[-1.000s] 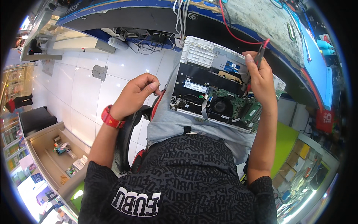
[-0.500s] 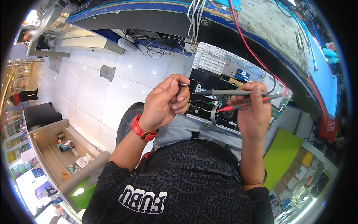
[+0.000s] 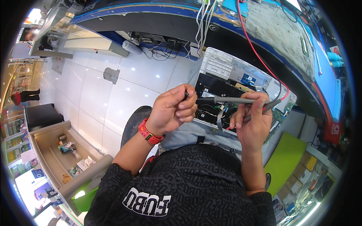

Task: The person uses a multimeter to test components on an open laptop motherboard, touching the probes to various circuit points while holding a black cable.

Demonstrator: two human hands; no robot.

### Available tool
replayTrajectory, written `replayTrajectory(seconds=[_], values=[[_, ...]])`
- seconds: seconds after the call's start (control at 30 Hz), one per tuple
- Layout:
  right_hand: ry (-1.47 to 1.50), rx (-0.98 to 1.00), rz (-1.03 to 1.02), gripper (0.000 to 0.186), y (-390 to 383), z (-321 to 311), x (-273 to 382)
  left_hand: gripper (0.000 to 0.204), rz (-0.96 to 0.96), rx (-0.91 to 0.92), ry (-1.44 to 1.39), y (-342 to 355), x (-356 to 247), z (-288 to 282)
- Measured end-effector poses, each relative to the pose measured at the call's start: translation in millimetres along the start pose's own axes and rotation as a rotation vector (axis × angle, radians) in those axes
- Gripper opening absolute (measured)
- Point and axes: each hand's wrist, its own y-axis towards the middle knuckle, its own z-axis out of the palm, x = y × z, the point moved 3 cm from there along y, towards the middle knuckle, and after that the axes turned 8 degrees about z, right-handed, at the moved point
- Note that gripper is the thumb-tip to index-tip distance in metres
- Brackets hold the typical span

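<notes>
Between its thumb and fingers, my left hand (image 3: 171, 106) pinches a small dark cylindrical plug (image 3: 187, 95) with a round end. My right hand (image 3: 253, 122) grips two multimeter probes. The grey-black probe (image 3: 233, 100) points left toward the plug, its tip close to my left fingers; whether they touch I cannot tell. Lower in the same hand, the red probe (image 3: 228, 128) is mostly hidden by the fingers. Under both hands lies an opened laptop (image 3: 214, 61) on my lap, with white casing, black inner parts and a green circuit board (image 3: 278, 117) at its right.
A workbench (image 3: 151, 22) runs across the far side, with white cables (image 3: 203, 26) hanging from it. The red probe lead (image 3: 253, 51) comes down over its edge. A beige open drawer (image 3: 56, 158) stands at left, a green panel (image 3: 288, 152) at right.
Both hands have shifted slightly down and to the right in the picture. The red probe has swung down and is now more covered by my right fingers. The plug's round end now faces the probe.
</notes>
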Motion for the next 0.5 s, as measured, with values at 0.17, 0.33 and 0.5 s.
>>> replayTrajectory(seconds=[0.17,0.33,0.5], values=[[0.003,0.012,-0.015,0.033,-0.1,-3.3,-1.1,0.029,-0.006,0.016,0.072,0.2,0.0,1.9],[0.004,0.012,-0.021,0.032,-0.4,-3.9,-1.5,0.029,-0.013,0.016,0.119,0.2,1.6,1.8],[0.014,0.003,-0.005,0.032,-1.2,-1.9,-0.4,0.029,-0.019,0.016,0.115,0.7,1.5,1.4]])
